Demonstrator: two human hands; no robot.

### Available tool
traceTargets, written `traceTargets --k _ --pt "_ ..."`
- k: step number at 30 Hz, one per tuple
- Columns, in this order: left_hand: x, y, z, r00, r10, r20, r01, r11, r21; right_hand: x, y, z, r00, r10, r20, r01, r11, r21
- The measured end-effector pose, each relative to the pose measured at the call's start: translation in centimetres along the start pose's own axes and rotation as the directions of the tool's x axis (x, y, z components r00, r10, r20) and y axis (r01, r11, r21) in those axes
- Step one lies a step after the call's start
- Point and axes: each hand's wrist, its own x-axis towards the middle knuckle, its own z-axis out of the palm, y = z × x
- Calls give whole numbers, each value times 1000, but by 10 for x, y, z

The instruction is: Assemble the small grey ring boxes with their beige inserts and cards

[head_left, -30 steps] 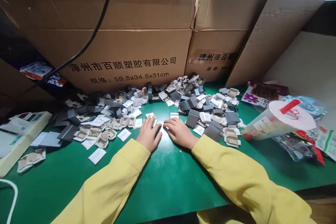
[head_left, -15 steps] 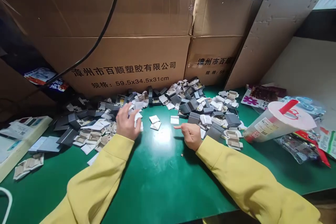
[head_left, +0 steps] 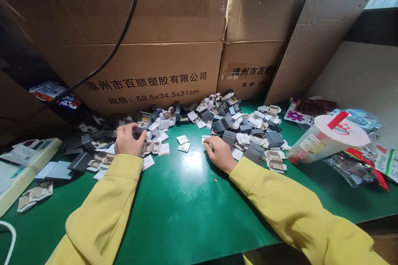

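Observation:
My left hand (head_left: 128,140) reaches into the left part of a heap of small grey boxes and white inserts (head_left: 192,126) on the green table (head_left: 186,207); its fingers curl round a dark grey box piece (head_left: 139,130). Resting on the table edge of the heap, my right hand (head_left: 218,152) pinches a small white insert (head_left: 205,138) with its fingertips. Two loose white inserts (head_left: 183,143) lie between the hands. Both arms wear yellow sleeves.
Large cardboard cartons (head_left: 149,70) wall off the back of the table. A lidded drink cup with a red straw (head_left: 326,138) lies tilted on plastic bags (head_left: 357,165) at the right. A white box (head_left: 18,165) sits at the left edge. A black cable (head_left: 118,41) crosses the cartons.
My left hand moved left from the table's middle into the heap and closed on a grey piece. My right hand shifted forward from a pointing pose to pinch a white insert.

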Motion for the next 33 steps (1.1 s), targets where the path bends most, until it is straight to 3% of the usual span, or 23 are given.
traceTargets --k 2,5,9,12,15,20,23,27,33 --pt "-6 21 -7 991 122 -63 -124 992 -28 6 7 1 1000 6 -2 -6 999 -46" --pt "-29 61 -9 952 298 -75 -307 928 -213 15 18 6 999 16 39 -10 990 -141" --pt "-69 102 2 903 398 165 -270 822 -502 23 25 14 993 6 118 20 976 -218" --pt "-82 111 9 920 292 263 -109 832 -544 24 25 18 995 -18 96 35 982 -187" --pt "-79 112 13 941 147 304 48 834 -550 25 23 21 1000 -21 15 23 991 -129" --pt "-70 125 31 930 51 364 204 752 -626 30 16 22 996 56 -75 -44 988 146" --pt "-65 136 47 910 49 411 256 715 -651 32 12 19 989 113 -93 -84 958 273" --pt "-58 139 61 899 33 437 285 713 -641 31 11 16 969 224 -101 -183 933 310" --pt "-52 130 65 910 -86 405 287 836 -467 27 9 10 963 264 -50 -230 908 349"
